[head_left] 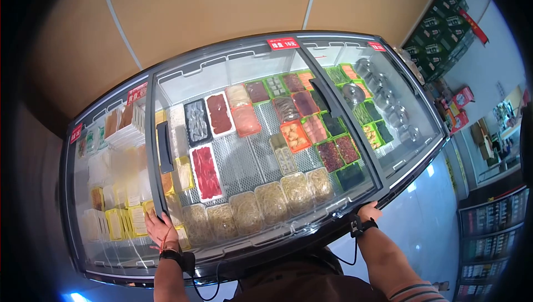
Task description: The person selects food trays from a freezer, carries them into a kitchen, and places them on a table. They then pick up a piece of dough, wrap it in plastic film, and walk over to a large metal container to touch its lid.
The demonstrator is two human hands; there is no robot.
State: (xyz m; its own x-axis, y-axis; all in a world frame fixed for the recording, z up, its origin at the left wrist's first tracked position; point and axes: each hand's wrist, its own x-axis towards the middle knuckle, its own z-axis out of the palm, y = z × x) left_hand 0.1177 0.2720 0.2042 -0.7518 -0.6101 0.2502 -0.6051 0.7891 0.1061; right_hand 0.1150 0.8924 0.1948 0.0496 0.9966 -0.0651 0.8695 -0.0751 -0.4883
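Note:
A long display freezer with glass sliding lids holds rows of packed food trays. My left hand lies with its fingers spread on the lid's frame near the front edge, left of the middle. My right hand rests at the front rim on the right, its fingers partly hidden. Under the glass, a tray of red meat and several clear packs of pale noodles lie near the front. Green and orange trays sit farther right, with a dark lid handle above my left hand.
A tan wall stands behind the freezer. Stacked green boxes are at the upper right, and shelves of small goods at the lower right. Shiny floor shows beside the freezer.

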